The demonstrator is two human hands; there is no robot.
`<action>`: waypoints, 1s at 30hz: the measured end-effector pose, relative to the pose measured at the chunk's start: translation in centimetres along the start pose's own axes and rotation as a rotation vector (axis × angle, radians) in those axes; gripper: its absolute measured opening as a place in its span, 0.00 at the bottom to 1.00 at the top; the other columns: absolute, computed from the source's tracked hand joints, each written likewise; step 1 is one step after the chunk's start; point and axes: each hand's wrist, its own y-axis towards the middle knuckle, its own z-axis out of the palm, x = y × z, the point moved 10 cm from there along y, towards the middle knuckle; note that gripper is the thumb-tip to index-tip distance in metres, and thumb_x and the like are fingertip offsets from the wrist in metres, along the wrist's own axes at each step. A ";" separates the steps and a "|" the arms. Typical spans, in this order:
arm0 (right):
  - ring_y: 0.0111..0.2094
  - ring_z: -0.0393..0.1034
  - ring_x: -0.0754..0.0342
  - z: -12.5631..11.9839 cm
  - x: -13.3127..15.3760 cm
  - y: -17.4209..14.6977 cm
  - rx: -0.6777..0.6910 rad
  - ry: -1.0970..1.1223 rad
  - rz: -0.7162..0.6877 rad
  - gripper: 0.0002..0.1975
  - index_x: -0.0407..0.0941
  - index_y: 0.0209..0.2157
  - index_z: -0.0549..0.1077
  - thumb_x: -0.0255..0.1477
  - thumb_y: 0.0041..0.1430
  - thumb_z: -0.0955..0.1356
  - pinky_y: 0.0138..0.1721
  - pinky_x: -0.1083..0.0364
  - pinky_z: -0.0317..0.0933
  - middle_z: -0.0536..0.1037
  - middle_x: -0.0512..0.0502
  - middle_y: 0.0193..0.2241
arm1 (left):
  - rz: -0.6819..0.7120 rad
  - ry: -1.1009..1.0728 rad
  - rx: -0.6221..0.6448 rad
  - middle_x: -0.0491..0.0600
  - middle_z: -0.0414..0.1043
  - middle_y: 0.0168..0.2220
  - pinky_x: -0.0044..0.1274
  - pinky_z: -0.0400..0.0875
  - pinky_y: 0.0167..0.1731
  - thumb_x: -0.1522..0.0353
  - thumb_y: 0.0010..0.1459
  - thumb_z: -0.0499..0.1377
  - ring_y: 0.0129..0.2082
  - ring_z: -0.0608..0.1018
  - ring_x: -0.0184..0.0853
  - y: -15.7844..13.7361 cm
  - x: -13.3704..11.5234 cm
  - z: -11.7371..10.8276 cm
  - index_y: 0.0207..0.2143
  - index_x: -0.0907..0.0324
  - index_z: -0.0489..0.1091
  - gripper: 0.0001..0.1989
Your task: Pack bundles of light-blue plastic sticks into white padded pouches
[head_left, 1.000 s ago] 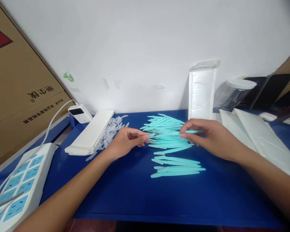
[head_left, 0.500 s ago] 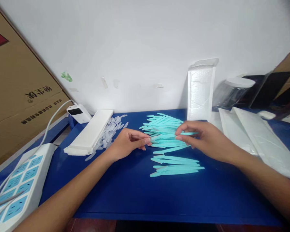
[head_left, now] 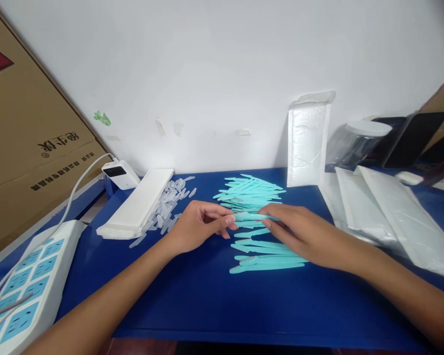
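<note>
My right hand (head_left: 303,234) pinches the handle of a turquoise eyebrow razor (head_left: 250,216) between thumb and fingers. My left hand (head_left: 203,224) is closed at the razor's other end, thumb against fingertips, on what looks like a small clear blade cap, mostly hidden by the fingers. Just beyond the hands lies a pile of the same razors (head_left: 249,186). Nearer to me, several razors (head_left: 270,261) lie side by side, their right ends partly under my right hand. Left of my left hand is a heap of translucent caps (head_left: 166,203).
White padded mailers lie stacked (head_left: 133,207) at left and spread (head_left: 403,217) at right; another mailer (head_left: 307,143) leans on the wall. A power strip (head_left: 33,281) and a white device (head_left: 120,173) with a cable sit at left. A clear jar (head_left: 362,143) stands back right.
My right hand has moved left and toward me with the razor, bringing its end to my left fingertips. My left hand has shifted slightly right and toward me.
</note>
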 end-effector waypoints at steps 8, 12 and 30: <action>0.27 0.72 0.48 0.9 -3.5 0.0 0.206 -0.050 0.130 0.15 0.48 0.40 0.76 0.45 0.71 0.68 0.29 0.53 0.55 0.79 0.48 0.27 | 0.180 1.071 -0.336 0.50 0.84 0.35 0.28 0.68 0.34 0.56 0.67 0.62 0.32 0.80 0.40 -0.9 -4.9 -7.5 0.43 0.56 0.83 0.16; 0.27 0.72 0.48 1.0 -4.6 0.0 0.229 -0.028 0.171 0.18 0.48 0.40 0.77 0.49 0.70 0.68 0.29 0.54 0.56 0.79 0.47 0.28 | -0.013 1.210 -0.287 0.51 0.81 0.34 0.28 0.64 0.31 0.55 0.65 0.61 0.32 0.79 0.42 -0.9 -3.4 -11.8 0.41 0.55 0.82 0.15; 0.30 0.62 0.52 -1.8 -3.7 0.1 0.020 0.082 0.094 0.20 0.47 0.32 0.66 0.48 0.73 0.65 0.32 0.54 0.53 0.68 0.51 0.29 | 0.050 0.712 0.066 0.47 0.74 0.32 0.26 0.67 0.33 0.54 0.63 0.64 0.32 0.74 0.36 0.0 -1.2 -6.6 0.40 0.56 0.75 0.16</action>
